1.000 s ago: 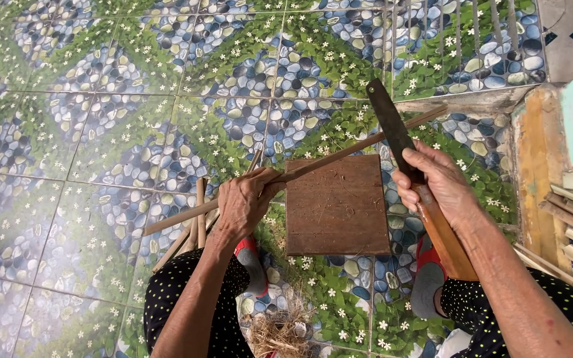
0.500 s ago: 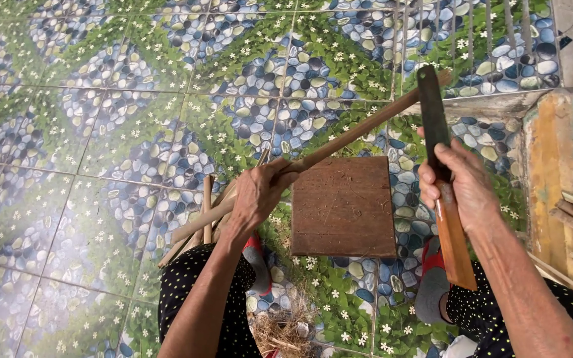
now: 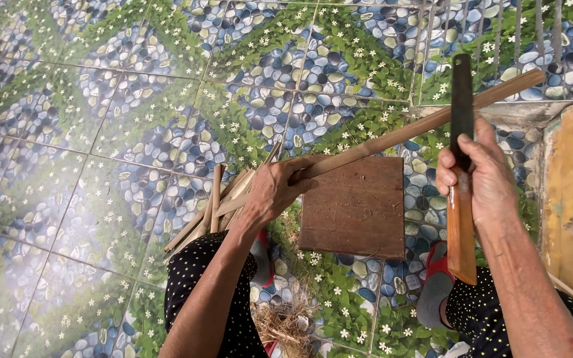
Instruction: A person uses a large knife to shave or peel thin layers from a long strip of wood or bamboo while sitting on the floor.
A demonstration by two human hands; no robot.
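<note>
Gripping a long, smooth bamboo stick (image 3: 392,136), the left hand (image 3: 274,191) is closed above a square wooden board (image 3: 354,207); a dark blade with wooden handle (image 3: 461,199) is clasped upright by the right hand (image 3: 480,174).

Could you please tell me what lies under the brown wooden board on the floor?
The wooden board rests flat on the patterned tile floor, with tiles showing all around its edges. Whatever sits directly beneath it is covered. Above it, the left hand holds a bamboo stick.
</note>
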